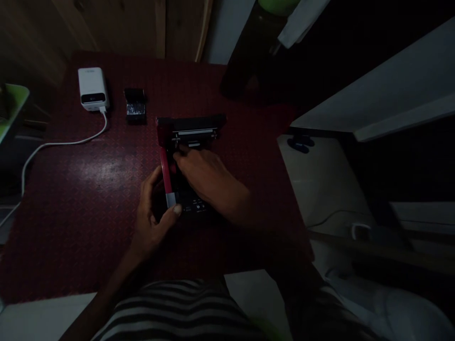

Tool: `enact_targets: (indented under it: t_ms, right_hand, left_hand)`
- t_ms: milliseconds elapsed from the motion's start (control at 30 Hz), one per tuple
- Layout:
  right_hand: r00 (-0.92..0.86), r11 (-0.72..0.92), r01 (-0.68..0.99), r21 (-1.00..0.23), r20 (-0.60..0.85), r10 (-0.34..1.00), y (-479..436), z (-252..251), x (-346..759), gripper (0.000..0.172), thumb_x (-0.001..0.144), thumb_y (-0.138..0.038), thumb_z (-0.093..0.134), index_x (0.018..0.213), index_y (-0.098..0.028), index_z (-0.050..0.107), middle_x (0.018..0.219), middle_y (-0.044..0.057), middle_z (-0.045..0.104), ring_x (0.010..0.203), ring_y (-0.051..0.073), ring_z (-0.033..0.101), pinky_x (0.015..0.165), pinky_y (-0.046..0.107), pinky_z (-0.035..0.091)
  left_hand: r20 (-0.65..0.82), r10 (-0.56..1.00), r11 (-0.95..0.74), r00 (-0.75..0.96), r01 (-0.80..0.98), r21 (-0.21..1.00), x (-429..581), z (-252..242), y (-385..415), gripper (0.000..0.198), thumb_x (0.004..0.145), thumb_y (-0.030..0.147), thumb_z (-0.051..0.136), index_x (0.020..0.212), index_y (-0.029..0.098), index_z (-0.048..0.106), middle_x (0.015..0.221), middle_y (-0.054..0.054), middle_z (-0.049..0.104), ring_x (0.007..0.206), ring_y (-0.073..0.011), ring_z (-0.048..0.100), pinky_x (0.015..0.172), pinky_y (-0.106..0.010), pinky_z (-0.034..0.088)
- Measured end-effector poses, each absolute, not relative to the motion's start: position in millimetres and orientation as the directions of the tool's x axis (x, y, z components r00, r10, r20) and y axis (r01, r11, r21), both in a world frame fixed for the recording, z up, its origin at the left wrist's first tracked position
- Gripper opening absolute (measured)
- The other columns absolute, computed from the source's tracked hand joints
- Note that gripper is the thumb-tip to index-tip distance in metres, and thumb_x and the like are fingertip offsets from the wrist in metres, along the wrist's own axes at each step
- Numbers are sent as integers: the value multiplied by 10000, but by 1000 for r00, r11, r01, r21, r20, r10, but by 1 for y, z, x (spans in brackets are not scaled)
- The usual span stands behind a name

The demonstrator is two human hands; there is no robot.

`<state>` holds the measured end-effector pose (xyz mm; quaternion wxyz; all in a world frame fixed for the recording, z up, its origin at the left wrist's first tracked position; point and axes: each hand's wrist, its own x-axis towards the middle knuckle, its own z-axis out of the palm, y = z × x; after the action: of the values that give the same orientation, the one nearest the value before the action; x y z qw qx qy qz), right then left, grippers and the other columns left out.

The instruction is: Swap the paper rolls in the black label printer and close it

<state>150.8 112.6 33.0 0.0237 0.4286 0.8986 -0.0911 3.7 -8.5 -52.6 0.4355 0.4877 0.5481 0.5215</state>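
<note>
A small red-and-black printer [168, 175] lies on the table with its lid [192, 124] raised at the far side. A roller and a metal strip show under the lid. My left hand [151, 213] grips the printer's near left corner, thumb on the front top edge beside small panel markings, fingers along the red side. My right hand [204, 175] reaches across into the opened body, its fingers bent together just below the lid. Its fingertips are partly hidden in shadow, and what they hold cannot be made out. The inside of the printer is mostly covered by this hand.
On the dark red patterned table [117, 227], a white power bank [92, 87] with a white cable [71, 143] lies at the back left. Beside it is a small black roll [135, 106]. A dark bottle [249, 52] with a green cap stands at the back right. The room is dim.
</note>
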Motion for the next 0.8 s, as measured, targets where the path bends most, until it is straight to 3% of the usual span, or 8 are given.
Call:
enact_targets:
  t_ms: [133, 267, 333, 433, 567, 800]
  right_hand:
    - [-601, 589, 799, -123, -189, 776, 114, 32, 149, 392, 1139, 12, 517, 1294, -150, 838, 1166, 155, 887, 975, 296, 858, 810, 383, 614]
    - [-594, 561, 803, -202, -206, 777, 118, 38, 152, 351, 1111, 14, 586, 1280, -158, 841, 1132, 148, 893, 900, 284, 849, 766, 368, 582]
    - [-596, 557, 802, -214, -229, 770, 118, 44, 154, 362, 1086, 9, 628, 1347, -159, 814, 1159, 153, 890, 934, 292, 851, 780, 367, 576]
    - [-584, 560, 812, -164, -241, 775, 112, 52, 158, 400, 1091, -22, 626, 1440, -158, 766, 1237, 169, 873, 1103, 322, 837, 914, 395, 579]
    - [-576, 552, 817, -164, -194, 794, 103, 54, 162, 361, 1105, -75, 653, 1440, -156, 759, 1301, 176, 847, 1199, 337, 793, 999, 425, 560]
    - [-632, 623, 756, -202, 24, 775, 98, 38, 177, 265, 1056, -59, 701, 1293, -152, 776, 1191, 138, 853, 1115, 307, 763, 980, 417, 564]
  left_hand:
    - [12, 992, -4, -124, 62, 998, 2, -53, -8, 808, 1020, 524, 855, 1746, 332, 555, 1796, -144, 528, 1677, -423, 517, 1384, -631, 428]
    - [-10, 993, 13, -115, 29, 999, 2, -55, -9, 836, 1020, 530, 857, 1765, 337, 531, 1792, -156, 533, 1639, -431, 559, 1347, -645, 474]
    - [11, 993, -5, -116, 44, 999, 1, -56, -9, 840, 1012, 528, 869, 1760, 329, 541, 1778, -153, 544, 1632, -428, 565, 1348, -641, 477]
    - [22, 994, -16, -107, 55, 998, 0, -57, -9, 844, 1022, 521, 861, 1772, 320, 529, 1791, -155, 529, 1653, -428, 550, 1359, -643, 467]
    - [30, 994, -21, -108, 83, 996, -1, -57, -9, 837, 1041, 529, 844, 1786, 331, 519, 1796, -144, 538, 1650, -425, 556, 1375, -655, 447]
    - [53, 993, -39, -102, 134, 990, -6, -50, -8, 794, 1029, 488, 878, 1758, 375, 584, 1800, -91, 574, 1680, -390, 542, 1384, -594, 474]
